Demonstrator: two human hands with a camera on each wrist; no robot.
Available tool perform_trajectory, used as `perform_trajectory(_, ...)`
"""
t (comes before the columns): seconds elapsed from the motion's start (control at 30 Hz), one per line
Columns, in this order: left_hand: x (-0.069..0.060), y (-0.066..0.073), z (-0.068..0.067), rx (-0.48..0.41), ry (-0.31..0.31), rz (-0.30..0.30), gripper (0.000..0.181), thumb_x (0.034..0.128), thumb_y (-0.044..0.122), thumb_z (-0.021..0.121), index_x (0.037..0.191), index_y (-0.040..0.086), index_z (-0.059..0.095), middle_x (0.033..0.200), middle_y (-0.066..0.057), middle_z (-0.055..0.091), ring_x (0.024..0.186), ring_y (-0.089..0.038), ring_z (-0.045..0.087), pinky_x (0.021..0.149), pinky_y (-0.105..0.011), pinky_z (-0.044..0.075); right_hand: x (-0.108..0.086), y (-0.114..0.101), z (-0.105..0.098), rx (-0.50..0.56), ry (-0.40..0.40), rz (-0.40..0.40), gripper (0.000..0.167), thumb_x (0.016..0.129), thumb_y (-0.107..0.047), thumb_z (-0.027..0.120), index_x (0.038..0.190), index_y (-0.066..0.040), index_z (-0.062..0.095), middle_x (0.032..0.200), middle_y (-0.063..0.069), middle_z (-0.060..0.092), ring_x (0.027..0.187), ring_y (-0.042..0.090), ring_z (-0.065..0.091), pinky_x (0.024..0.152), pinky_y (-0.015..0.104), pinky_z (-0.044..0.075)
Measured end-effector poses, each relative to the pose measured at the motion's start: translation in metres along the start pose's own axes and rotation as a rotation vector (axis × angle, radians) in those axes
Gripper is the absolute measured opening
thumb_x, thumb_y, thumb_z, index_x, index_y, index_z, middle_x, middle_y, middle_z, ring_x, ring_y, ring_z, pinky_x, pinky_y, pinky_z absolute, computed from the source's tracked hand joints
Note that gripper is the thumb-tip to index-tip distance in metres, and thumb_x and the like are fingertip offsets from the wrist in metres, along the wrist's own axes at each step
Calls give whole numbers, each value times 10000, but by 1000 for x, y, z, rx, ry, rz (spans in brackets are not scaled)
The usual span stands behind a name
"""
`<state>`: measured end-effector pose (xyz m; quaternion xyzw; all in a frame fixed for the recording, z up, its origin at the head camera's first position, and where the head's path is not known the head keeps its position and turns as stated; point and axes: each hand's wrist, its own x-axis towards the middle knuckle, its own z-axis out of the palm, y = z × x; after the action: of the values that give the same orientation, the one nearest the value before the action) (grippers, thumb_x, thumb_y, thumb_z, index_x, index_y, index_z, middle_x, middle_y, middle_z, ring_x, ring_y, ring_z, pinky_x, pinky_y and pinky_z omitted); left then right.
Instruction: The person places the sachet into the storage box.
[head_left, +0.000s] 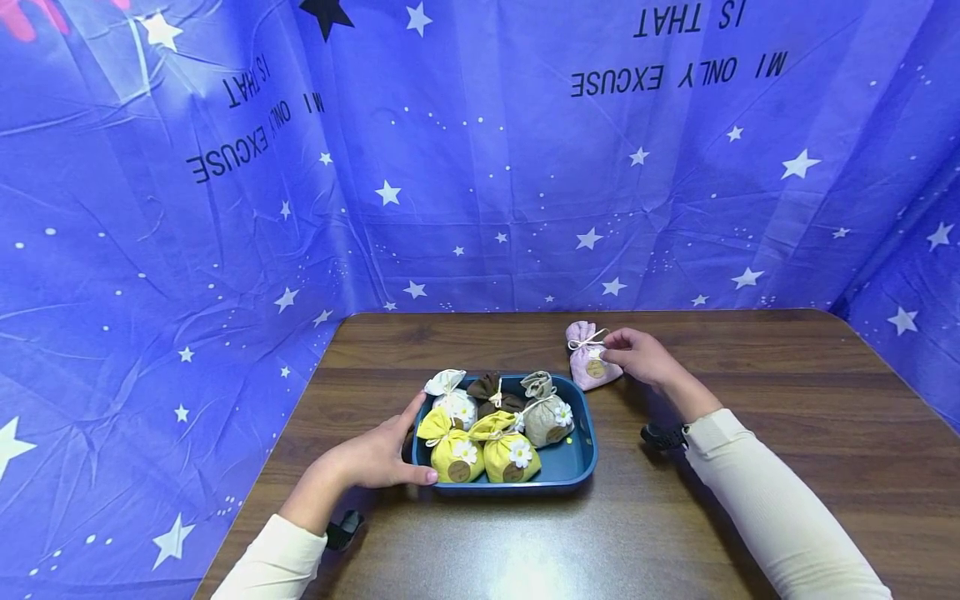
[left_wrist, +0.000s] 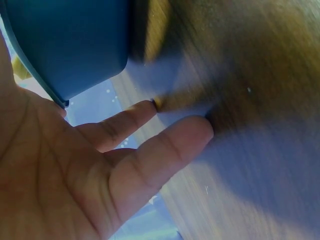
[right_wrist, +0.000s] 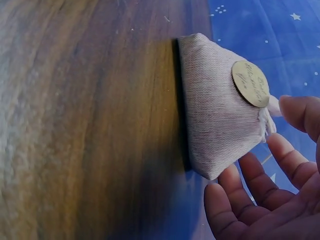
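Note:
A pale pink drawstring sachet (head_left: 588,367) stands upright on the table, tied with a cream cord and bearing a round tan label. Beside its neck is my right hand (head_left: 641,358), thumb and index finger apart near the cord; in the right wrist view the sachet (right_wrist: 220,105) rests on the wood and the fingers are loosely bent. My left hand (head_left: 378,454) lies against the left side of a dark blue tray (head_left: 591,454), thumb along its front corner. Inside are two yellow sachets (head_left: 457,454), plus a white (head_left: 453,404), a brown (head_left: 495,396) and a grey-beige sachet (head_left: 547,425).
The wooden table (head_left: 787,400) ends at a blue star-printed cloth (head_left: 480,208) hanging behind and along the sides. A small yellow-green speck (head_left: 569,440) lies on the tray floor. Black bands (head_left: 663,437) circle both wrists.

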<state>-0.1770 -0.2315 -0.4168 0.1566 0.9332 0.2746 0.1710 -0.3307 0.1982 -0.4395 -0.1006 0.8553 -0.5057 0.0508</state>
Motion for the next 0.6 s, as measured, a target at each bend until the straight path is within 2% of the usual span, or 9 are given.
perform_trajectory(0.07, 0, 0, 0, 0, 0, 2, 1201, 798, 523, 790, 1605, 109, 1, 1572, -285, 237, 1427, -421, 268, 1139, -535, 263, 1, 1, 1, 2, -6, 8, 303, 920, -62, 661, 1153, 110, 572, 1013, 141, 586, 819, 171, 516, 649, 243, 454)
perform_trajectory(0.3, 0, 0, 0, 1, 1, 2, 1203, 796, 518, 793, 1605, 109, 1, 1568, -288, 244, 1426, -423, 271, 1137, -538, 266, 5, 6, 4, -25, -46, 26, 360, 946, -115, 652, 1216, 104, 560, 1153, 227, 599, 984, 258, 541, 764, 279, 454)
perform_trajectory(0.47, 0, 0, 0, 4, 2, -1, 1206, 792, 516, 798, 1605, 107, 5, 1561, -294, 255, 1423, -426, 277, 1135, -539, 270, 7, 8, 4, 3, -73, 68, 369, 949, -136, 654, 1231, 83, 558, 1153, 212, 591, 851, 190, 526, 654, 288, 465)
perform_trajectory(0.6, 1, 0, 0, 1, 1, -5, 1206, 793, 518, 797, 1606, 115, 2, 1568, -285, 248, 1425, -419, 276, 1135, -536, 272, 9, 7, 3, 23, -99, 115, 393, 953, -160, 652, 1256, 65, 541, 1197, 220, 562, 818, 180, 525, 632, 319, 493)
